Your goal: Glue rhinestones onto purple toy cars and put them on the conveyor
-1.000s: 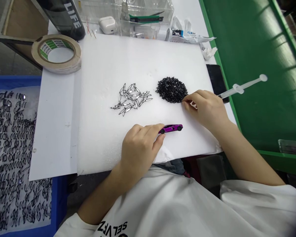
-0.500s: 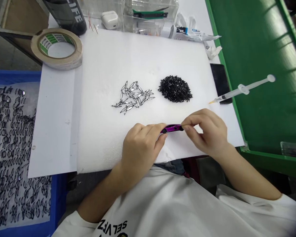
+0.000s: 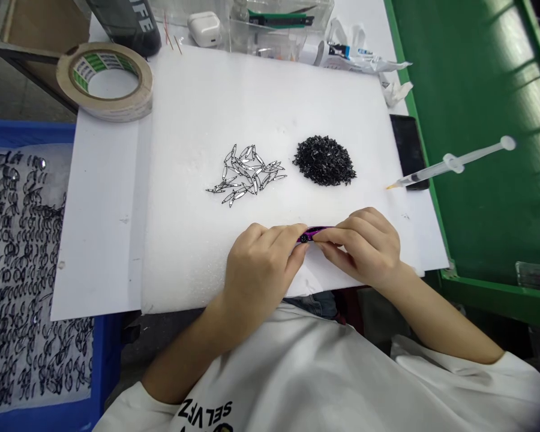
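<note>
On foam sheet (image 3: 193, 138), left hand (image 3: 258, 270), right hand (image 3: 360, 249) closed on 2 ends of purple toy car (image 3: 317, 234).

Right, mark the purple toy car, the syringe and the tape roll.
Purple toy car (image 3: 317, 231): head view, on its roof.
Syringe (image 3: 425, 173): head view, on the barrel.
Tape roll (image 3: 110, 111): head view, on its outer side.

1. My purple toy car (image 3: 315, 234) lies sideways, glossy, one black wheel showing, mostly hidden by my fingers.
2. My left hand (image 3: 258, 270) and right hand (image 3: 364, 249) pinch it from either end, near the white foam sheet's (image 3: 198, 120) front edge.
</note>
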`<state>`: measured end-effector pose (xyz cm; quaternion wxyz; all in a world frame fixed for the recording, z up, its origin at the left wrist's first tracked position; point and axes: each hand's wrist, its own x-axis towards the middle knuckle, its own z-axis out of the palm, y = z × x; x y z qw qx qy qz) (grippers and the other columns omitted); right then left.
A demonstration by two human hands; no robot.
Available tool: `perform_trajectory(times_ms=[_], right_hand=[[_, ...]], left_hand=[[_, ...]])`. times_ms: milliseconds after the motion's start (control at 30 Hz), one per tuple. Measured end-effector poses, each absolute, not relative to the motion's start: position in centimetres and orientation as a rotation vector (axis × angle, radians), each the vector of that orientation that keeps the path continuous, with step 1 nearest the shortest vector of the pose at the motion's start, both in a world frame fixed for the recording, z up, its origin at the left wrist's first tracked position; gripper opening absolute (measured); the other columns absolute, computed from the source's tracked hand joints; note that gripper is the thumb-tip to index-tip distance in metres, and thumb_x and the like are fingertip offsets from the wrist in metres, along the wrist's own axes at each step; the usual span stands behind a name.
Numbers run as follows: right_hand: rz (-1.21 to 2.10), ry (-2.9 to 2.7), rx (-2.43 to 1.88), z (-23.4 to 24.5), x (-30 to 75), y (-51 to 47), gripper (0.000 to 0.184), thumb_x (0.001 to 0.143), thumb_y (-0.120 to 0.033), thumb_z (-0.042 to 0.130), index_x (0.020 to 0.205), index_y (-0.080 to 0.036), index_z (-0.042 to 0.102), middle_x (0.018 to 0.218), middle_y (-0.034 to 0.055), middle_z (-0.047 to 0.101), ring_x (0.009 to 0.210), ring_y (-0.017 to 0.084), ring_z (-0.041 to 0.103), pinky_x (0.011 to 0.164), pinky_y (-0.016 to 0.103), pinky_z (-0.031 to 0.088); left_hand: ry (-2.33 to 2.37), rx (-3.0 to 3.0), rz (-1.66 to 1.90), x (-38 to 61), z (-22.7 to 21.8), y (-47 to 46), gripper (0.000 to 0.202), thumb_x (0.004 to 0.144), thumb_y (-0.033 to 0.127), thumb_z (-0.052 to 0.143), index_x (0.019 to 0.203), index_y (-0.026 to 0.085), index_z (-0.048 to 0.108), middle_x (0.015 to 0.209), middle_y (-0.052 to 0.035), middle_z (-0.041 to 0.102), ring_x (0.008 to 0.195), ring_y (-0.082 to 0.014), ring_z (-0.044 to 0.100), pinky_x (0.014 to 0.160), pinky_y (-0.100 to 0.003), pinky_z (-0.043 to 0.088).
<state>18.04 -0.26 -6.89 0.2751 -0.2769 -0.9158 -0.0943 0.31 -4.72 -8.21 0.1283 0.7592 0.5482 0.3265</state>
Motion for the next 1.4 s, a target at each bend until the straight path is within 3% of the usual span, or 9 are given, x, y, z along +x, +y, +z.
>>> perform_trajectory(times_ms=[267,567,1033,1400], right_hand=[[-0.206,-2.445,-0.692,-6.8,18.2,-0.4,0.018,0.072,-0.015,0.067,0.087,-0.017,0.058,0.06,0.0003,0.058,0.053,0.011,0.047,0.051,0.026,0.042],[-0.292,-2.402,-0.714,-7.0,18.2,-0.4,0.013,0.072,-0.017,0.066,0.083,-0.022,0.061,0.064,0.0013,0.054,0.061,0.013,0.046,0.053,0.027,0.042],[-0.417,-2.489,-0.827,-5.7,17.1,-1.8,0.021,0.07,-0.015,0.07,0.086,-0.02,0.058,0.063,-0.0003,0.059,0.061,0.013,0.05,0.055,0.028,0.039],[-0.383,-2.582,-0.945,-4.4,16.4,-2.2,0.013,0.074,-0.016,0.065,0.082,-0.021,0.056,0.062,-0.0012,0.061,0.059,0.013,0.05,0.057,0.029,0.038]], left_hand=[[1.596,2.208,0.941,0.3,-8.3,-4.8,0.017,0.086,0.025,0.055,0.1,0.02,0.062,0.082,0.002,0.069,0.069,-0.0162,0.052,0.063,-0.028,0.043],[1.595,2.213,0.949,0.3,-8.3,-4.7,0.017,0.086,0.025,0.055,0.1,0.019,0.062,0.081,0.0027,0.069,0.068,-0.0159,0.052,0.062,-0.028,0.043],[1.591,2.217,0.981,0.3,-8.4,-4.9,0.019,0.088,0.027,0.053,0.101,0.018,0.062,0.079,0.0019,0.07,0.067,-0.0151,0.053,0.061,-0.028,0.043],[1.591,2.226,0.999,0.3,-8.6,-4.9,0.018,0.088,0.025,0.053,0.101,0.018,0.062,0.079,0.0014,0.07,0.067,-0.0151,0.053,0.061,-0.027,0.042]])
